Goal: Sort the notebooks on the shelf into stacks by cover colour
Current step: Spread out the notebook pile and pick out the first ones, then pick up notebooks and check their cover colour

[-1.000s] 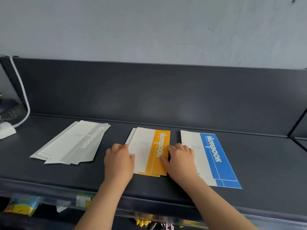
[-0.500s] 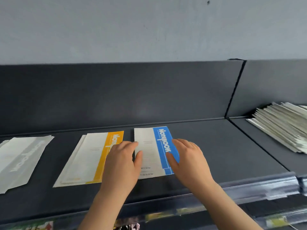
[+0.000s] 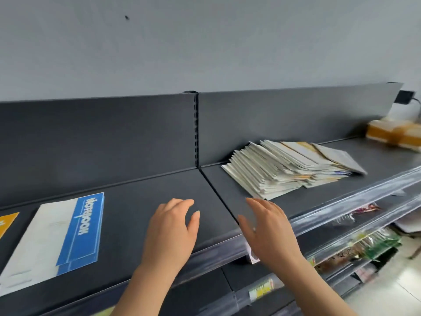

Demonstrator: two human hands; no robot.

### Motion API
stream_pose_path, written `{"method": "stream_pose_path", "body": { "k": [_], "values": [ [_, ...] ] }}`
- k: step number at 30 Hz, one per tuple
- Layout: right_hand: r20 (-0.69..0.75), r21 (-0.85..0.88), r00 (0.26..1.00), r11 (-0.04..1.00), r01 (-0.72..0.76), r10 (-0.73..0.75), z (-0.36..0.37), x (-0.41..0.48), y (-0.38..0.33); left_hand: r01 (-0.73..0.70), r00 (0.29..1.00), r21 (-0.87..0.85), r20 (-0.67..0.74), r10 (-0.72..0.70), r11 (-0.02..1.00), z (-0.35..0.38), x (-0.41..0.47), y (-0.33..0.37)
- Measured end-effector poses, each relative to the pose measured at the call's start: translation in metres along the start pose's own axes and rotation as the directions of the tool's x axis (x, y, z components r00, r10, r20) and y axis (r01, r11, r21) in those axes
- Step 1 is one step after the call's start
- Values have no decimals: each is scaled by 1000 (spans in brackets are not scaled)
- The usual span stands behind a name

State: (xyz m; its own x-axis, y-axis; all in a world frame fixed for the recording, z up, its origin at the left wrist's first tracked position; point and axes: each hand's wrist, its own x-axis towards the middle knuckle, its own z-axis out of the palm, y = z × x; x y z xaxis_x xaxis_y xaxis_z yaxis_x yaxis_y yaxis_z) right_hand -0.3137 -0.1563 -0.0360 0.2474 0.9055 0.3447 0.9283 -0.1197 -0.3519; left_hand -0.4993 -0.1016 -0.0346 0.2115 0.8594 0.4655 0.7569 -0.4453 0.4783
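A dark shelf [image 3: 141, 208] runs under a grey wall [image 3: 205, 42]. At its left end an orange notebook [image 3: 6, 221] just shows, with the blue stack [image 3: 68, 233] beside it, reaching the front edge. Then comes bare shelf, where the left grip [image 3: 170, 233] and right grip [image 3: 266, 231] spread either side of the seam, fingers loose and holding nothing. Further right lies the fanned pile [image 3: 284, 165].

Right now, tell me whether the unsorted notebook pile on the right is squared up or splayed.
Splayed. The notebook pile fans out sideways, with the edges stepped rather than flush.
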Motion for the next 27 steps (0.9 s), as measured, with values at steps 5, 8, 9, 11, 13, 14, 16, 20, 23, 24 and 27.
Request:
{"method": "stream_pose_path", "body": {
  "k": [5,8,9,11,13,14,16,20,23,24,27],
  "values": [
    [-21,-32,996,996,-88,87,-33,0,93,-48,998,-106,42,52,993,61,16,74],
    [-36,-43,987,987,-157,156,-50,3,138,-77,992,-144,84,90,987,92,27,104],
    [-41,-43,983,983,-180,179,-54,4,150,-87,990,-148,96,101,985,100,32,114],
    [-49,-44,975,974,-221,219,-61,10,173,-112,986,-149,103,128,982,115,46,132],
    [-54,-44,966,965,-257,254,-65,19,195,-133,982,-154,110,151,979,128,63,150],
    [-61,-44,962,962,-270,267,-67,25,205,-139,981,-157,116,158,978,134,73,159],
    [-77,-53,956,956,-288,284,-70,39,222,-159,976,-170,120,180,972,147,93,175],
    [-86,-87,952,950,-301,294,-75,75,248,-197,968,-165,124,218,967,175,135,206],
    [-96,-82,945,944,-320,312,-77,104,270,-213,957,-177,160,241,961,195,163,228],
    [-106,-69,940,941,-332,324,-78,113,279,-217,953,-175,176,247,960,201,172,234],
    [-132,-42,925,930,-365,357,-80,139,309,-223,942,-158,218,254,962,220,196,252]
  ]
}}
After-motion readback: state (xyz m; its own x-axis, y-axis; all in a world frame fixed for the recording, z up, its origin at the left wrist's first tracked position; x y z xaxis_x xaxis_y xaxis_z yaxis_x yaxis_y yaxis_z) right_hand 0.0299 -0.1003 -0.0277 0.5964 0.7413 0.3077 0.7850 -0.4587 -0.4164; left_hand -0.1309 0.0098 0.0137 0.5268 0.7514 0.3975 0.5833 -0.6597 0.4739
